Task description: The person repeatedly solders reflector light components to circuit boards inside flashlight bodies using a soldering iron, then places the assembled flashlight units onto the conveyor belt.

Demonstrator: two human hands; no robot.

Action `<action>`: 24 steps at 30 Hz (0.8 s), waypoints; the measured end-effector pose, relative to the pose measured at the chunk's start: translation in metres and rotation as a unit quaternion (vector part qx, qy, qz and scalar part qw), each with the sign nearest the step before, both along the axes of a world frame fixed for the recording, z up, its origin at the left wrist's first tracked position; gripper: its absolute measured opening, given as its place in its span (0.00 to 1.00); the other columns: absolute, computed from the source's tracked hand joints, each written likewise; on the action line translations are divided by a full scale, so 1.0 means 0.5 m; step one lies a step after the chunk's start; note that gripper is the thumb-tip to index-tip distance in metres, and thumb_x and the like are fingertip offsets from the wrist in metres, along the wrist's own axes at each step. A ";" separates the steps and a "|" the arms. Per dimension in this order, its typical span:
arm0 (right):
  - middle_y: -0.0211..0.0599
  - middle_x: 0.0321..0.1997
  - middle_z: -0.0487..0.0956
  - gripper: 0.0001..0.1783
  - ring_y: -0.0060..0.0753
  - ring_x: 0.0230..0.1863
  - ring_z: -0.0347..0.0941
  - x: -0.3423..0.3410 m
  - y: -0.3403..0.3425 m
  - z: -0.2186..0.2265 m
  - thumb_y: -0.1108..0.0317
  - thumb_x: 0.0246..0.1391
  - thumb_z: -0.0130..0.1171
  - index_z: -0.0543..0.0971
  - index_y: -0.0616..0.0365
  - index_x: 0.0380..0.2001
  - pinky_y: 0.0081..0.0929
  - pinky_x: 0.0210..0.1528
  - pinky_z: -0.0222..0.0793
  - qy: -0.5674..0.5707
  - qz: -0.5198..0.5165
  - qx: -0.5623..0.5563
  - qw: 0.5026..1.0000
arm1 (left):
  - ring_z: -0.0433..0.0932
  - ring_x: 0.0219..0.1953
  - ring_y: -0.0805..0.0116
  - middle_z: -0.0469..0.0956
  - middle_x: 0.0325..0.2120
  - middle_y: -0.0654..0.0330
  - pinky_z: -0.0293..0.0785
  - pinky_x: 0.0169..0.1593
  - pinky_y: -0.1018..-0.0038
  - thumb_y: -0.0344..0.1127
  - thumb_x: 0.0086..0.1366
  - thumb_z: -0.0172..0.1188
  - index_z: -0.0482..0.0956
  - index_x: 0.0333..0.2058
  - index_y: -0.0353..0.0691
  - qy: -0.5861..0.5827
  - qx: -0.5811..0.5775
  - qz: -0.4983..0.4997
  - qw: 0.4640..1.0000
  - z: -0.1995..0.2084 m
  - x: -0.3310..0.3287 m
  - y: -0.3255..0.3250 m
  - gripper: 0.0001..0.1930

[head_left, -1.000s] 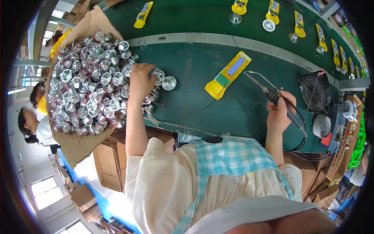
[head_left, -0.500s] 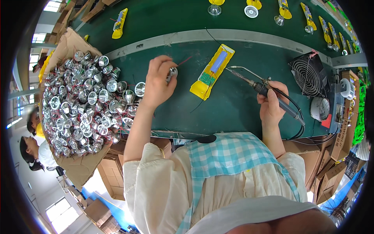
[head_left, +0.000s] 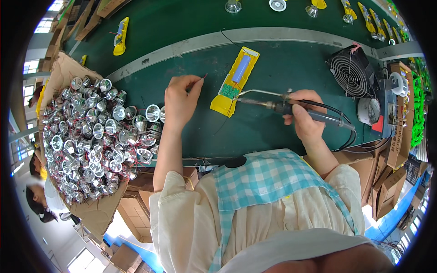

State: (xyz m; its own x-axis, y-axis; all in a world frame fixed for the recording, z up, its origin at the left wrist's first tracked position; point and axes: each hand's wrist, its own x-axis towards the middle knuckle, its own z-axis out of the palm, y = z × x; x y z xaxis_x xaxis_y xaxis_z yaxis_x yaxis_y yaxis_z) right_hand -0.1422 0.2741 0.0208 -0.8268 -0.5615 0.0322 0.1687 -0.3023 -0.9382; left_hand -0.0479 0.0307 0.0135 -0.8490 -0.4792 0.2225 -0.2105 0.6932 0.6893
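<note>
My left hand (head_left: 180, 101) is closed around a silver reflector cup that is mostly hidden in the palm, and pinches its thin red wire between thumb and forefinger near the yellow part. My right hand (head_left: 304, 114) grips a soldering iron (head_left: 291, 109) like a pen. The iron's metal tip points left and rests at the green circuit board end of a yellow housing (head_left: 234, 81) lying on the green bench. A large heap of silver reflector cups (head_left: 93, 136) with red wires lies on cardboard to the left of my left hand.
A black fan (head_left: 353, 73) and a soldering station (head_left: 387, 107) stand at the right edge. More yellow housings (head_left: 120, 36) and reflectors lie on the green conveyor (head_left: 182, 22) beyond a grey rail. Cardboard boxes sit under the bench. Another person (head_left: 38, 200) is at lower left.
My left hand lifted a reflector cup off the heap and carried it right toward the yellow housing. My right hand brought the soldering iron tip left onto the housing's circuit board.
</note>
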 end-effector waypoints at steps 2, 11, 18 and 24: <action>0.37 0.25 0.71 0.10 0.20 0.22 0.69 0.006 -0.009 -0.002 0.78 0.41 0.50 0.69 0.64 0.32 0.14 0.23 0.69 -0.007 0.027 0.005 1.000 | 0.69 0.22 0.71 0.71 0.20 0.58 0.65 0.28 0.79 0.26 0.48 0.55 0.74 0.24 0.33 -0.013 0.034 0.007 0.999 0.006 0.017 0.028 0.04; 0.33 0.24 0.70 0.10 0.18 0.21 0.68 0.024 -0.030 -0.039 0.78 0.39 0.52 0.70 0.61 0.30 0.12 0.23 0.66 0.019 -0.007 0.074 0.997 | 0.65 0.28 0.63 0.70 0.21 0.61 0.62 0.31 0.73 0.25 0.42 0.58 0.74 0.19 0.36 0.033 -0.016 0.024 0.999 -0.016 0.037 0.092 0.02; 0.32 0.23 0.70 0.10 0.18 0.20 0.68 0.023 -0.039 -0.046 0.78 0.39 0.52 0.70 0.61 0.30 0.12 0.22 0.65 -0.007 -0.021 0.090 0.996 | 0.65 0.31 0.62 0.70 0.22 0.61 0.62 0.34 0.72 0.25 0.42 0.58 0.74 0.19 0.35 0.037 -0.022 0.015 0.999 -0.027 0.031 0.098 0.02; 0.32 0.23 0.70 0.10 0.18 0.21 0.68 0.021 -0.042 -0.048 0.78 0.39 0.52 0.70 0.61 0.30 0.12 0.22 0.65 -0.008 -0.018 0.089 0.996 | 0.65 0.31 0.62 0.70 0.21 0.60 0.62 0.34 0.72 0.25 0.42 0.58 0.74 0.18 0.35 0.042 -0.020 0.016 0.999 -0.030 0.027 0.099 0.02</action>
